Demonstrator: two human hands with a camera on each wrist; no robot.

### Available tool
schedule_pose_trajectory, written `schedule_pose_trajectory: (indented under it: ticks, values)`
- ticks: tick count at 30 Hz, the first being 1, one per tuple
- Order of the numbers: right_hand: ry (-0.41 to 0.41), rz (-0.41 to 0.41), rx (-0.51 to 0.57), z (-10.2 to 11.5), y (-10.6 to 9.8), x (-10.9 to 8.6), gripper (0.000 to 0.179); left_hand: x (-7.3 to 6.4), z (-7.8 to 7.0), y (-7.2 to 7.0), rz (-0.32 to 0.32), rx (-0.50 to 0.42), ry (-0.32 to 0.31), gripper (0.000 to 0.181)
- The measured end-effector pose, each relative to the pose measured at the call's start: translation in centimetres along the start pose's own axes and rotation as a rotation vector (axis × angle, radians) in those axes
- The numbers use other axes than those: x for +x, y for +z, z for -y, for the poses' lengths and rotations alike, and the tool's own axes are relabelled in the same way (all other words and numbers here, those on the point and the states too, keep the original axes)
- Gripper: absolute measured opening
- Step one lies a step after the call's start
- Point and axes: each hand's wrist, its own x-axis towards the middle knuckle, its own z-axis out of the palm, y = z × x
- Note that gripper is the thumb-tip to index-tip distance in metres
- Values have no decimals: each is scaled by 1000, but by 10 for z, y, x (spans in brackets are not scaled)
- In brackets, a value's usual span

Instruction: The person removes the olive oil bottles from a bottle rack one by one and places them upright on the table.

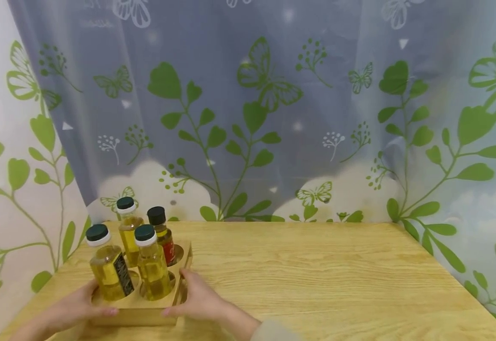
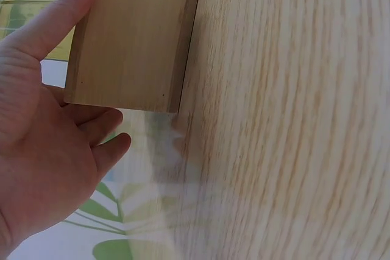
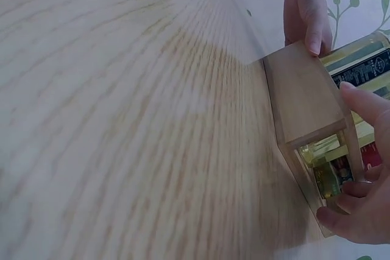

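Note:
At the table's near left, a wooden bottle rack [image 1: 135,316] carries several bottles in round holes. My left hand [image 1: 71,305] grips its left end, the thumb along the front edge. On the right end, my right hand [image 1: 201,298] holds the rack, thumb at the front corner. The right wrist view shows its fingers at the rack's open side. In front stand a dark-labelled oil bottle [image 1: 122,274] and a plain oil bottle [image 1: 153,272], both with dark green caps. Behind them are another green-capped oil bottle [image 1: 130,232] and a slimmer black-capped bottle [image 1: 169,251] with a red label.
The light wood-grain table [image 1: 316,274] extends to the right of the rack. A curtain [image 1: 214,118] printed with leaves and butterflies hangs along the table's back edge, and similar printed sheets [image 1: 465,189] border the sides.

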Motion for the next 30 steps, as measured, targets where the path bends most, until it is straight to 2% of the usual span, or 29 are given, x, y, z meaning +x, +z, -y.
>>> schedule_pose_trajectory:
  ticks: [6, 12, 20, 27, 30]
  values:
    - [10, -11, -26, 3, 4, 2, 89, 1, 2, -1, -15, 34, -10, 86]
    - [38, -23, -11, 4, 5, 2, 88, 1, 3, 1, -42, 55, 18, 85]
    - [116, -60, 155, 4, 5, 3, 83, 5, 3, 2, -42, 58, 31, 84]
    - [134, -66, 186, 4, 6, 3, 84, 4, 1, 3, -49, 54, 26, 85]
    - [130, -65, 164, 3, 4, 3, 86, 4, -1, 5, -58, 60, 33, 84]
